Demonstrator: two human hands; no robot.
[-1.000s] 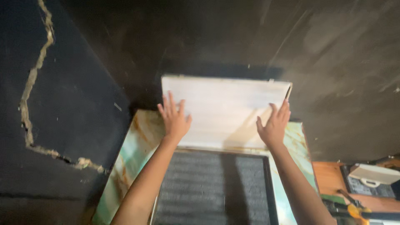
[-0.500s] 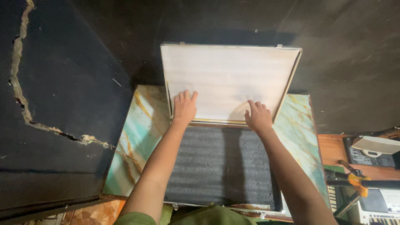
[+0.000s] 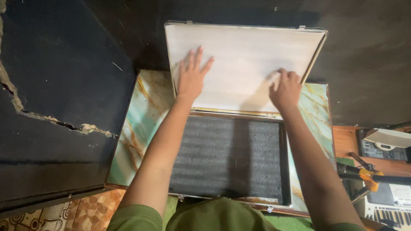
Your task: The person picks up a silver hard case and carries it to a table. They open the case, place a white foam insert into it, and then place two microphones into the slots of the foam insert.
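Note:
An open metal-framed case lies on a small marbled green tabletop (image 3: 143, 115). Its lid (image 3: 248, 55) stands up against the dark wall, with a pale white lining inside. The case's bottom half (image 3: 231, 158) is filled with dark ridged foam. My left hand (image 3: 191, 77) rests flat on the lid's lining, fingers spread. My right hand (image 3: 286, 89) touches the lining near the lid's right edge, fingers curled at the lining's surface. Neither hand holds a separate object.
A dark wall (image 3: 64, 85) with a long crack (image 3: 25, 109) stands to the left and behind. At the right are an orange-handled tool (image 3: 368, 175), a keyboard (image 3: 387, 209) and a small white device (image 3: 387, 139) on a wooden surface. Patterned floor tiles (image 3: 81, 211) show at lower left.
The camera has drawn nearer and the lid stands more upright and open. Both hands have slid over the lining; my right hand's fingers have curled near the lid's right edge.

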